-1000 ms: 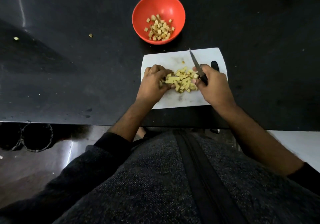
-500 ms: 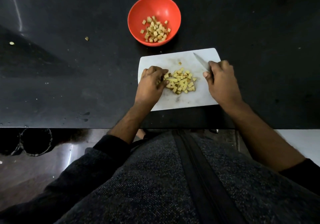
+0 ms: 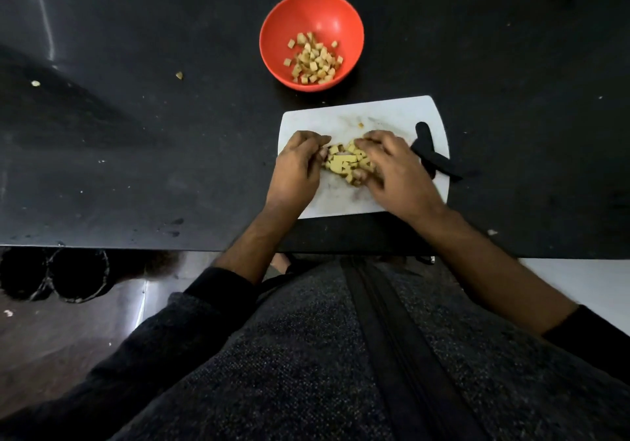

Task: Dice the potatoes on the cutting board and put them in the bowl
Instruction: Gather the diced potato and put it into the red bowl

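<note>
The person wears a dark charcoal knitted top with a coarse, speckled weave across the torso (image 3: pixel 306 355). A black zip band (image 3: pixel 392 338) runs down the front in parallel dark strips. The left sleeve (image 3: pixel 218 290) and right sleeve (image 3: pixel 593 335) are black and pushed up, leaving both forearms bare. The left hand (image 3: pixel 296 168) and right hand (image 3: pixel 395 168) are bare, with no gloves.

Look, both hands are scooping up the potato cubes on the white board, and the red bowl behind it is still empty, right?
Not quite. The red bowl is not empty: the head view shows potato cubes already in it. The rest holds: the left hand and right hand are gathering the potato cubes on the white board.
</note>
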{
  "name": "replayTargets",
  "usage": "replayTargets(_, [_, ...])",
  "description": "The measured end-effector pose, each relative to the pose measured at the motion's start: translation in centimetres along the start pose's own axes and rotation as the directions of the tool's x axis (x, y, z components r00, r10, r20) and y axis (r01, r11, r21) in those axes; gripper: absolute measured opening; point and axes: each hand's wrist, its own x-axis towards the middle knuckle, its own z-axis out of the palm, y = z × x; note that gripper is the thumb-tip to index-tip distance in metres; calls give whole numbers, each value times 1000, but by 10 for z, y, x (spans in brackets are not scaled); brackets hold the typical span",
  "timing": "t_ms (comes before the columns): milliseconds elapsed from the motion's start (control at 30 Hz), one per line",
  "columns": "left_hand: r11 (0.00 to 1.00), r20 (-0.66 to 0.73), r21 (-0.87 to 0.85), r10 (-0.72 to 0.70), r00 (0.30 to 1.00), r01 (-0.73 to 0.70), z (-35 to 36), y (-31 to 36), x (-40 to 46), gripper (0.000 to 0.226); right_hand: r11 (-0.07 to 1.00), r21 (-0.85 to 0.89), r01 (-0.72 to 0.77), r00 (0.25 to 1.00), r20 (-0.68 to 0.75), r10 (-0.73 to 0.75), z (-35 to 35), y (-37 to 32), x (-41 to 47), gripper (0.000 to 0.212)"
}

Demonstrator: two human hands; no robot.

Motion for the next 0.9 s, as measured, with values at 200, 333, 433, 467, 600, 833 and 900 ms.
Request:
replayTargets(200, [999,76,-15,31,997,-30,-1,-5,-5,40,995,-98,10,996,92,-1,24,-5,13,78])
replayTargets(333, [965,-20,-244,-104,994,97,-2,-2,-12,37,990,68,121,992,29,-124,25,-9,20,64])
replayTargets(433, [915,-53,-367,-201,978,168,-1,0,-13,39,974,212,75,989,-138,-46,20,-5,21,51])
replayTargets(467, [895,-56,-402,-233,971,192,-2,0,-13,39,971,237,38,987,-162,1,19,-2,21,52])
replayTargets(600, [908,-97,-373,-242,965,191,0,-7,-13,35,995,74,72,997,18,-74,21,5,21,76])
replayTargets(833, [972,-62,-223,-84,995,69,-1,-13,-9,27,990,13,140,990,4,-140,32,-10,30,46])
replayTargets(900, [989,-11,-141,-45,999,43,-2,-14,-9,31,991,-8,132,991,-17,-132,33,-10,30,39])
